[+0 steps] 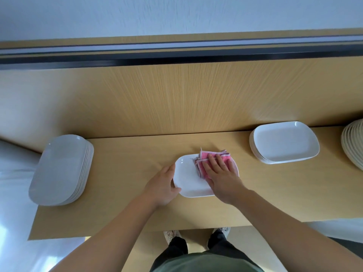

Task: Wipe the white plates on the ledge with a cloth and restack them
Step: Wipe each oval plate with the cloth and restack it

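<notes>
One white plate (187, 178) lies flat in the middle of the wooden ledge (137, 154). My left hand (164, 186) grips its left rim, thumb on top. My right hand (221, 176) presses flat, fingers straight, on a folded pink cloth (208, 157) that covers the plate's right part. A tall stack of white plates (60, 169) stands at the ledge's left end. A lower stack of white plates (283, 142) sits to the right.
A wood-grain wall panel (176, 99) rises right behind the ledge. Another stack of cream dishes (353, 142) is cut off at the right edge. My feet show below the ledge's front edge.
</notes>
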`<state>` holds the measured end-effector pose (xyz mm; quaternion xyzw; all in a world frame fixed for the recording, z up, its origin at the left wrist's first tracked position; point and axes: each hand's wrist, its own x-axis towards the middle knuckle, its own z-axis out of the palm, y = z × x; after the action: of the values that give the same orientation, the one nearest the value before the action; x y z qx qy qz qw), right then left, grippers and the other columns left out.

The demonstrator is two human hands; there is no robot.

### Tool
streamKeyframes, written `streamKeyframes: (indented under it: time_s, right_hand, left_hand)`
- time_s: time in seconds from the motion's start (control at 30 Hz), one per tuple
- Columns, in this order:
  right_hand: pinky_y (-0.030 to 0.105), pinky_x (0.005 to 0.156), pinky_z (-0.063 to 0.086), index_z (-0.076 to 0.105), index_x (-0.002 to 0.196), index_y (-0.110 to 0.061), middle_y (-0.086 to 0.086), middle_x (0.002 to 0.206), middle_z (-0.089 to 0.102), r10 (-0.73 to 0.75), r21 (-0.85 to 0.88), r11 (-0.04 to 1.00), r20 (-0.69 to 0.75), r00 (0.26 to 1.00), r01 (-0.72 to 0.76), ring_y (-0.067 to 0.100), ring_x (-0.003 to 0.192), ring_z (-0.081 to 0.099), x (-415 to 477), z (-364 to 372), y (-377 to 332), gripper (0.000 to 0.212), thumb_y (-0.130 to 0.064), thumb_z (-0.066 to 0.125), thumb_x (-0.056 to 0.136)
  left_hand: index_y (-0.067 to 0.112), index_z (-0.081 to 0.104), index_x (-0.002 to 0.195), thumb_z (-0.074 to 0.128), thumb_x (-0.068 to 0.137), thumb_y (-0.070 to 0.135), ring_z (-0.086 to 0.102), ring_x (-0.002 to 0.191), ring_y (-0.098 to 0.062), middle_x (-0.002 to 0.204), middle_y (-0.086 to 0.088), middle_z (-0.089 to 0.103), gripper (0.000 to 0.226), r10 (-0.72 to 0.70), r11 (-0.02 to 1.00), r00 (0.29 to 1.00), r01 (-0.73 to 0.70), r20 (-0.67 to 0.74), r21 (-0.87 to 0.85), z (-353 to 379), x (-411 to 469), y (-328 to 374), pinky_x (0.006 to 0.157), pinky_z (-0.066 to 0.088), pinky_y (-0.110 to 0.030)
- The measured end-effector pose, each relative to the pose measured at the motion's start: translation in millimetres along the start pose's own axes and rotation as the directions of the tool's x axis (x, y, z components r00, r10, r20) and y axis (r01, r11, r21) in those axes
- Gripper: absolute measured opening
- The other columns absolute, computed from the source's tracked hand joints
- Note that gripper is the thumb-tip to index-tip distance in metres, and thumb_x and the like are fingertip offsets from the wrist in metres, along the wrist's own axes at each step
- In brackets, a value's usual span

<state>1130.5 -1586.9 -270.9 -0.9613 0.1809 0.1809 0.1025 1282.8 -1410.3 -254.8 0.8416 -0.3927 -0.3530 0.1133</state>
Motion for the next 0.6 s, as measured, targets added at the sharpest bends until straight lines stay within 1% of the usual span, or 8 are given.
streamKeyframes:
  time_s: [0.03, 0.07, 0.1, 0.2, 0.37, 0.47, 0.53, 0.6]
  right_hand:
    - [0.050, 0.116, -0.004, 0.011, 0.155, -0.021, 0.007, 0.162, 0.003, 0.006, 0.047, 0.999, 0.049, 0.999, -0.008, 0.032, 0.150, 0.003, -1.4, 0.9, -2.0, 0.093, -0.060, -0.030, 0.081]
    - [0.046, 0.115, -0.012, 0.001, 0.155, -0.024, 0.005, 0.162, -0.006, 0.014, 0.079, 0.997, 0.061, 0.998, -0.019, 0.030, 0.150, -0.006, -1.8, 2.0, -3.5, 0.101, -0.062, -0.040, 0.072]
    - [0.045, 0.115, -0.015, -0.006, 0.155, -0.024, 0.004, 0.162, -0.011, 0.026, 0.063, 0.998, 0.060, 0.998, -0.029, 0.030, 0.149, -0.011, -0.6, 2.6, -5.0, 0.099, -0.060, -0.041, 0.069]
    - [0.045, 0.115, -0.016, -0.013, 0.153, -0.024, 0.003, 0.161, -0.019, 0.028, 0.045, 0.998, 0.088, 0.996, -0.032, 0.029, 0.148, -0.017, 5.1, -0.9, -12.2, 0.087, -0.050, -0.027, 0.071]
    - [0.045, 0.115, -0.017, -0.015, 0.153, -0.024, -0.001, 0.156, -0.027, -0.003, 0.014, 1.000, 0.110, 0.994, 0.002, 0.028, 0.147, -0.020, 13.5, -0.3, -26.8, 0.086, -0.047, -0.025, 0.071]
    - [0.048, 0.116, -0.016, -0.015, 0.153, -0.022, 0.000, 0.155, -0.028, -0.030, -0.021, 0.999, 0.106, 0.994, 0.032, 0.030, 0.147, -0.020, 17.4, -0.7, -33.8, 0.067, -0.043, -0.010, 0.090]
    - [0.048, 0.115, -0.017, -0.014, 0.153, -0.022, 0.000, 0.155, -0.029, -0.056, -0.040, 0.997, 0.094, 0.994, 0.060, 0.030, 0.146, -0.023, 20.5, -0.7, -40.3, 0.061, -0.040, -0.002, 0.096]
    - [0.047, 0.114, -0.019, -0.013, 0.154, -0.022, 0.000, 0.156, -0.028, -0.098, -0.046, 0.994, 0.097, 0.990, 0.103, 0.028, 0.144, -0.026, 23.2, -0.9, -46.8, 0.059, -0.035, 0.016, 0.104]
  left_hand:
    - [0.019, 0.011, 0.155, 0.064, 0.087, 0.041, 0.029, 0.139, -0.014, 0.155, 0.006, 0.022, 0.088, 0.001, 1.000, 1.000, -0.001, 0.014, -0.014, -0.9, -0.2, -0.8, 0.107, 0.032, -0.027]
    - [0.020, 0.012, 0.155, 0.067, 0.083, 0.044, 0.028, 0.140, -0.013, 0.155, 0.007, 0.022, 0.093, 0.002, 1.000, 1.000, -0.001, 0.021, -0.024, -2.0, -0.1, -1.8, 0.108, 0.031, -0.027]
    - [0.021, 0.013, 0.154, 0.070, 0.081, 0.045, 0.028, 0.139, -0.013, 0.155, 0.008, 0.023, 0.097, 0.005, 1.000, 1.000, -0.004, 0.021, -0.029, -2.8, 0.6, -3.8, 0.109, 0.031, -0.027]
    - [0.022, 0.017, 0.154, 0.074, 0.078, 0.045, 0.028, 0.139, -0.012, 0.155, 0.008, 0.026, 0.097, 0.018, 0.999, 1.000, -0.018, -0.009, -0.044, -5.0, 0.6, -7.5, 0.110, 0.030, -0.028]
    - [0.021, 0.020, 0.153, 0.076, 0.078, 0.041, 0.026, 0.141, -0.010, 0.156, 0.009, 0.025, 0.095, 0.014, 0.994, 0.999, -0.019, -0.051, -0.103, -1.8, 0.6, -10.5, 0.112, 0.026, -0.026]
    - [0.021, 0.023, 0.152, 0.077, 0.077, 0.042, 0.028, 0.140, -0.010, 0.155, 0.008, 0.028, 0.094, 0.009, 0.993, 0.997, -0.017, -0.071, -0.118, -0.2, 1.9, -12.5, 0.113, 0.026, -0.027]
    - [0.021, 0.027, 0.151, 0.077, 0.077, 0.041, 0.030, 0.139, -0.010, 0.154, 0.007, 0.031, 0.092, 0.013, 0.991, 0.997, -0.024, -0.082, -0.133, -0.7, 2.7, -13.4, 0.112, 0.027, -0.026]
    - [0.022, 0.030, 0.150, 0.077, 0.076, 0.040, 0.033, 0.137, -0.010, 0.152, 0.007, 0.035, 0.090, 0.022, 0.990, 0.996, -0.033, -0.086, -0.137, -1.0, 4.0, -14.6, 0.111, 0.030, -0.026]
